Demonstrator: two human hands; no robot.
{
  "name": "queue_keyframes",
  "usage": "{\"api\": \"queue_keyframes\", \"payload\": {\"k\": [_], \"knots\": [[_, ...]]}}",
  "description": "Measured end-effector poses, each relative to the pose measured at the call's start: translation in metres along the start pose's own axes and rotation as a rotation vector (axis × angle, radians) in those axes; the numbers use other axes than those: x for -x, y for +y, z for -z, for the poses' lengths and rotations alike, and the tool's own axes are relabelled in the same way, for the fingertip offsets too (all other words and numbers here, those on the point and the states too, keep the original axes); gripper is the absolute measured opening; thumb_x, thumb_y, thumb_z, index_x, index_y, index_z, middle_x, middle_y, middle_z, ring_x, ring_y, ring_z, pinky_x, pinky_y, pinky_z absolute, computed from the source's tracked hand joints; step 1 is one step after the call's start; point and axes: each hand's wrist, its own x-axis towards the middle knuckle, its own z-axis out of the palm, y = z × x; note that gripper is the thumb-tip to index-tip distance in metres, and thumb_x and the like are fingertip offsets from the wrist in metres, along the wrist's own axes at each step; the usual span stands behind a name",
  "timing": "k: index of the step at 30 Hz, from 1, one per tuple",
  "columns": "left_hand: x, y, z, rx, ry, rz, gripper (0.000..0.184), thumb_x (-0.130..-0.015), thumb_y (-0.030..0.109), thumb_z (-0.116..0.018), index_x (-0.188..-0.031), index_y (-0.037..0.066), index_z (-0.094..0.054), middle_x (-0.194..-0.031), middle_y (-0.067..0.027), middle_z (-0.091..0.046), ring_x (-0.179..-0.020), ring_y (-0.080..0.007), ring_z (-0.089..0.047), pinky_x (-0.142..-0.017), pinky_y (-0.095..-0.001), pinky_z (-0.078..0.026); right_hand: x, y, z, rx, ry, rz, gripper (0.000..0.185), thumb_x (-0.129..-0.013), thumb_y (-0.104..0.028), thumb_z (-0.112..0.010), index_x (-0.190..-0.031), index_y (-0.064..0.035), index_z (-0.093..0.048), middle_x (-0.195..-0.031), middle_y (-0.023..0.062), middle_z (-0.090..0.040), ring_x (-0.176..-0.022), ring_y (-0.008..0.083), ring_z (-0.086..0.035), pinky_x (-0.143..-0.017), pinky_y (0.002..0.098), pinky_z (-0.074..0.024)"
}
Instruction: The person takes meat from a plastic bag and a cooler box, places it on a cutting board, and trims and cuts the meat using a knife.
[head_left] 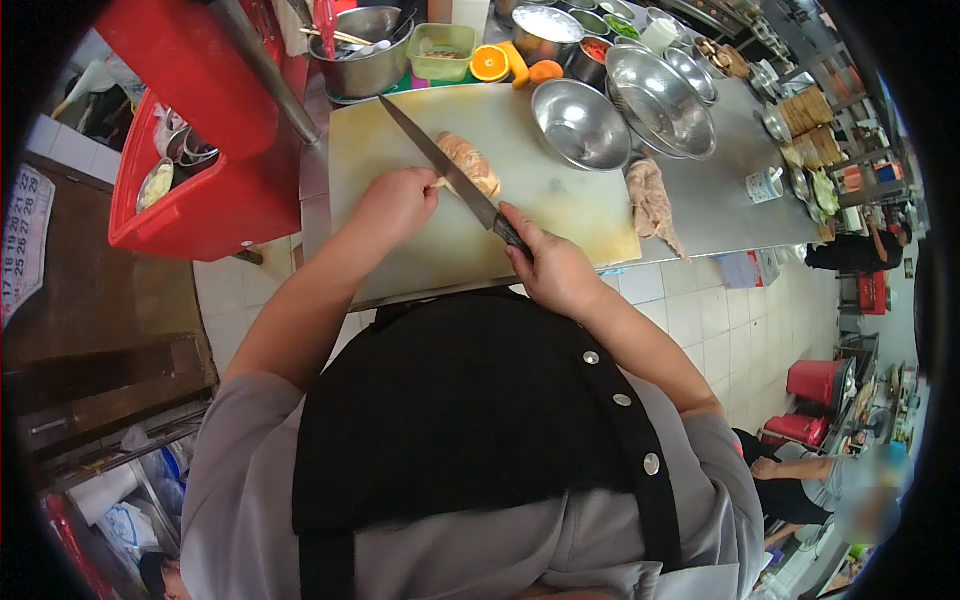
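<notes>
My right hand point(556, 268) is wrapped round the dark handle of a long kitchen knife point(425, 145). The blade points up and left across the cutting board point(580, 215), over or against the near side of a browned piece of meat point(468, 162). It looks like cooked chicken, but I cannot tell for sure. At the meat's left side, my left hand point(398, 205) is closed, its fingertips pinching a narrow pale end that seems joined to the meat. The blade passes close to those fingertips and hides part of the meat.
Steel bowls point(582, 125) crowd the board's far right corner, and a crumpled cloth point(652, 205) lies at its right edge. Behind the board are a cut orange point(489, 63), a green container point(441, 52) and a steel pot point(362, 70). A red bin point(200, 215) stands left.
</notes>
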Motion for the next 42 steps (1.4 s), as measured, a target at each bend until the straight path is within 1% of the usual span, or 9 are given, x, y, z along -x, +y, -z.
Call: {"api": "queue_keyframes", "payload": {"k": [8,17,26,29,32,35,38,39,42], "knots": [[0.009,0.003,0.000,-0.011,-0.063,0.098,0.013,-0.088,0.015,-0.062,-0.094,0.004,-0.067,-0.097,-0.0195,-0.069,-0.093,-0.0398,-0.067,-0.084,-0.0488,-0.053,-0.002,-0.004,-0.002,0.098,-0.103,0.002,0.062,-0.097,-0.018,-0.059,-0.155,-0.0128,-0.037,-0.089,0.0245,-0.070,-0.080,0.0428,-0.069,-0.075,0.0516,-0.0556],[0.025,0.009,-0.013,0.057,0.090,0.098,0.017,-0.084,0.017,-0.071,-0.095,0.004,-0.066,-0.094,-0.0141,-0.069,-0.087,-0.0316,-0.069,-0.078,-0.0427,-0.055,-0.005,-0.015,0.003,0.168,-0.250,-0.027,0.065,-0.094,-0.016,-0.061,-0.155,-0.0136,-0.037,-0.090,0.0206,-0.072,-0.082,0.0416,-0.069,-0.076,0.0504,-0.0562],[0.024,0.007,-0.029,0.054,0.162,0.149,0.016,-0.084,0.015,-0.072,-0.093,0.004,-0.066,-0.092,-0.0136,-0.069,-0.082,-0.0311,-0.069,-0.075,-0.0422,-0.056,0.043,0.009,0.031,0.104,-0.140,0.071,0.064,-0.093,-0.012,-0.064,-0.152,-0.0199,-0.042,-0.088,0.0212,-0.070,-0.081,0.0412,-0.069,-0.073,0.0507,-0.0548],[0.023,0.007,-0.028,0.019,0.154,0.149,0.015,-0.083,0.014,-0.072,-0.091,0.004,-0.065,-0.091,-0.0138,-0.069,-0.081,-0.0311,-0.070,-0.075,-0.0420,-0.056,0.072,0.007,0.064,0.121,-0.335,-0.148,0.062,-0.092,-0.011,-0.065,-0.150,-0.0225,-0.046,-0.087,0.0214,-0.070,-0.081,0.0408,-0.069,-0.072,0.0490,-0.0540],[0.022,0.004,-0.027,0.040,0.138,0.126,0.016,-0.082,0.015,-0.072,-0.091,0.004,-0.064,-0.090,-0.0145,-0.068,-0.081,-0.0325,-0.069,-0.074,-0.0430,-0.055,0.097,-0.004,0.099,0.141,-0.376,-0.189,0.062,-0.093,-0.012,-0.065,-0.150,-0.0246,-0.046,-0.088,0.0194,-0.071,-0.080,0.0407,-0.068,-0.071,0.0475,-0.0531],[0.022,0.002,-0.020,-0.009,0.078,0.163,0.019,-0.081,0.017,-0.073,-0.090,0.003,-0.064,-0.089,-0.0151,-0.068,-0.080,-0.0341,-0.068,-0.072,-0.0444,-0.054,0.111,-0.012,0.140,0.073,-0.459,-0.290,0.061,-0.092,-0.008,-0.066,-0.149,-0.0218,-0.050,-0.094,0.0176,-0.073,-0.082,0.0374,-0.070,-0.076,0.0418,-0.0554],[0.029,-0.004,-0.006,0.030,0.020,0.171,0.020,-0.080,0.018,-0.073,-0.089,0.003,-0.063,-0.088,-0.0155,-0.067,-0.080,-0.0351,-0.067,-0.071,-0.0449,-0.053,0.138,0.009,0.160,-0.158,-0.323,-0.248,0.059,-0.090,-0.001,-0.068,-0.146,-0.0176,-0.055,-0.100,0.0149,-0.074,-0.086,0.0297,-0.073,-0.082,0.0346,-0.0554],[0.031,-0.007,-0.003,0.025,-0.004,0.174,0.020,-0.080,0.018,-0.073,-0.090,0.003,-0.063,-0.087,-0.0152,-0.066,-0.079,-0.0346,-0.067,-0.071,-0.0446,-0.053,0.143,0.010,0.159,-0.233,-0.256,-0.340,0.059,-0.088,0.004,-0.069,-0.143,-0.0138,-0.059,-0.104,0.0126,-0.075,-0.089,0.0202,-0.071,-0.086,0.0297,-0.0533],[0.034,-0.011,0.001,0.024,-0.035,0.154,0.019,-0.081,0.018,-0.071,-0.091,0.004,-0.064,-0.086,-0.0158,-0.066,-0.080,-0.0354,-0.066,-0.072,-0.0458,-0.052,0.136,0.016,0.142,-0.289,-0.144,-0.369,0.058,-0.088,0.004,-0.070,-0.143,-0.0125,-0.059,-0.103,0.0121,-0.074,-0.089,0.0151,-0.067,-0.086,0.0292,-0.0526]]}}
